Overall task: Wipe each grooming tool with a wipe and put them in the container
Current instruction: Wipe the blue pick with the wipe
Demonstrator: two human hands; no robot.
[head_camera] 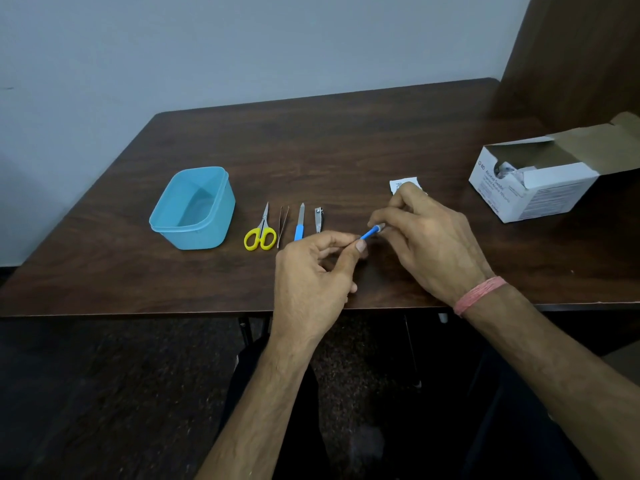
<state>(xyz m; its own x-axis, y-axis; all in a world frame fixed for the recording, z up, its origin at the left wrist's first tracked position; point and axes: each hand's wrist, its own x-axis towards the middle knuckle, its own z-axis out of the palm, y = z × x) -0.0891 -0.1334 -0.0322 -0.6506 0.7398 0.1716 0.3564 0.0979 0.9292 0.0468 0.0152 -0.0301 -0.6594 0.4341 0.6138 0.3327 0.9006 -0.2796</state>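
Dark wooden table [346, 140], pale wall [207, 46], dark floor [104, 393]

Dim, soft lighting (wide-angle bowing at edges).

Dark wood table [346, 150] vs pale grey wall [242, 46]; brown panel [581, 46] rt, dark floor [104, 393].

Teal container [194, 216], yellow-handled scissors [260, 233], dark brown woodgrain table [311, 150]
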